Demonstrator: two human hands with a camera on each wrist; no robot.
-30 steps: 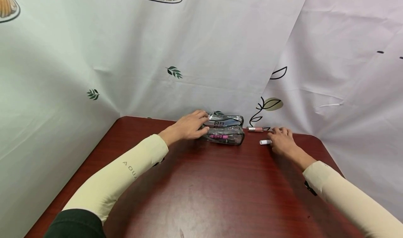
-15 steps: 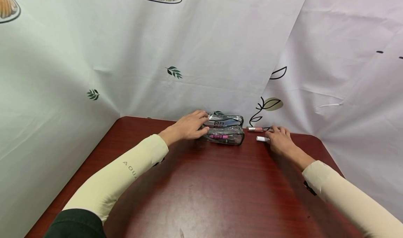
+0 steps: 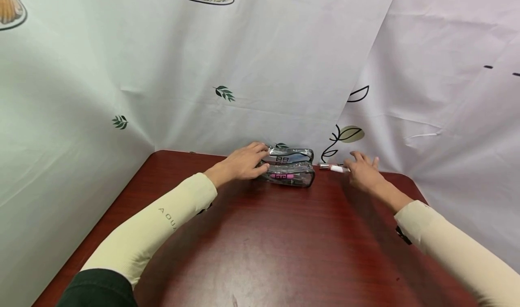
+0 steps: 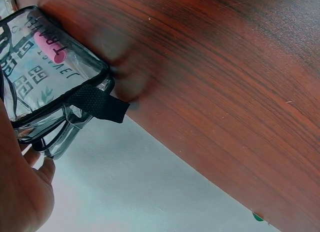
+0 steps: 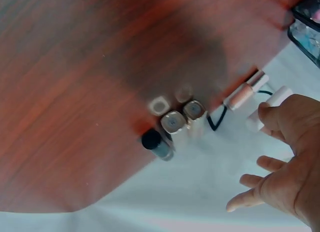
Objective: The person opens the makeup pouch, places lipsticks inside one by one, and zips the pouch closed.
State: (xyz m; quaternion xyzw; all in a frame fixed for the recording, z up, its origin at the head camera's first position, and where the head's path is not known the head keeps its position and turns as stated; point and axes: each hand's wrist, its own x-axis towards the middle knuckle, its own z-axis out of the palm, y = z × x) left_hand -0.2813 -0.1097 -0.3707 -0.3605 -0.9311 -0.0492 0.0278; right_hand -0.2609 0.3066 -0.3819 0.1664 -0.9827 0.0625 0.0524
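Note:
A clear zippered cosmetic pouch with black piping (image 3: 294, 177) stands near the table's back edge. My left hand (image 3: 245, 161) grips its left end, thumb in front and fingers over the top. Through the plastic shows a pink tube (image 4: 50, 47); a black side tab (image 4: 102, 104) sticks out from the pouch. My right hand (image 3: 363, 174) pinches a white tube (image 5: 270, 109) between thumb and index finger, its other fingers spread. Behind that tube, from the head, a lip gloss tube (image 5: 246, 90) with a silvery cap lies at the back edge, partly covered.
In the right wrist view, a black-capped small bottle (image 5: 157, 144), two square-topped bottles (image 5: 173, 123) and a small pale item (image 5: 160, 105) stand grouped on the table (image 3: 260, 234). Hanging white cloth (image 3: 264, 95) borders the table at the back and sides.
My right hand has shifted the white tube leftward and back, toward the lip gloss tube, and its other fingers have spread. My left hand and the pouch have stayed put.

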